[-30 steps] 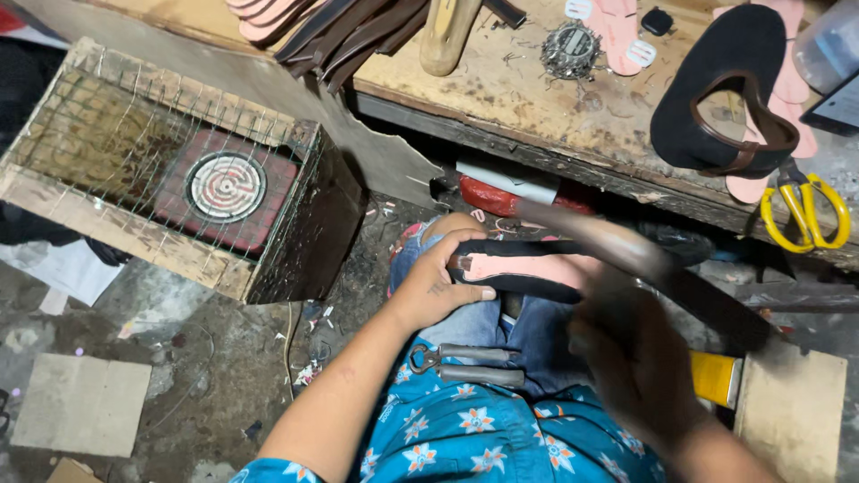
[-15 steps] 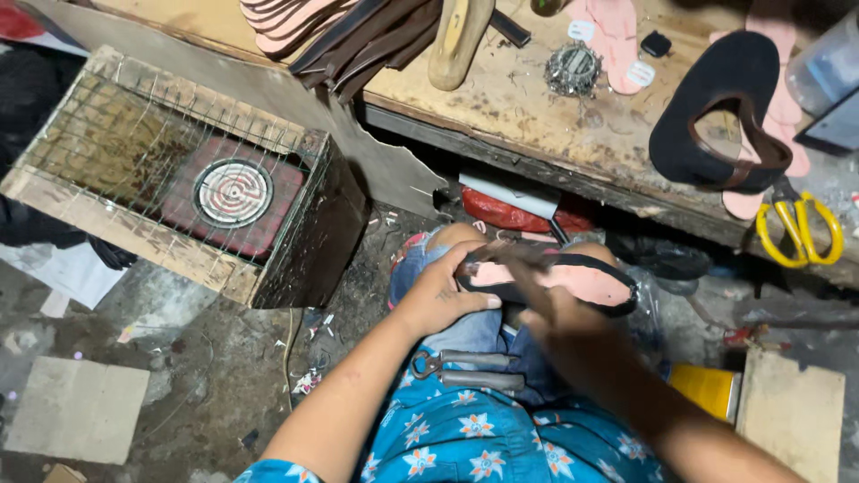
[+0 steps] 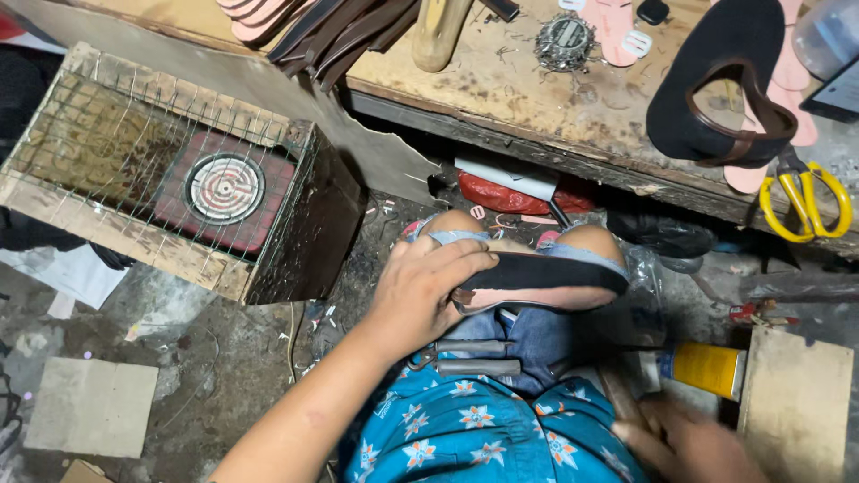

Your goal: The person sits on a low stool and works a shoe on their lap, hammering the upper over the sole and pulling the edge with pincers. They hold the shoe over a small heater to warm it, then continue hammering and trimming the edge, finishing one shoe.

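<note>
the left hand (image 3: 420, 295) presses a black-and-pink sandal sole (image 3: 537, 279) onto the knees, fingers (image 3: 461, 259) curled over its near end. the right hand (image 3: 689, 443) sits low beside a yellow tube (image 3: 707, 368); its grip is blurred, cannot tell.

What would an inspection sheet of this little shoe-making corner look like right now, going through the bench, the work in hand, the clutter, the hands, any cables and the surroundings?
Surface: worn wooden workbench, scratched and stained.
Job's things: black-and-pink sandal sole lying across the person's knees; pliers on the lap below it.
Clutter: yellow scissors, dark finished sandal, pink insoles, round metal tin, yellow glue tube.
Hands: left hand presses the sole's heel end; right hand low beside the lap, blurred, its grip unclear.
Cables: nothing seen.
Surroundings: wire-mesh wooden crate holding a round coil heater; dirty concrete floor with scraps.
</note>
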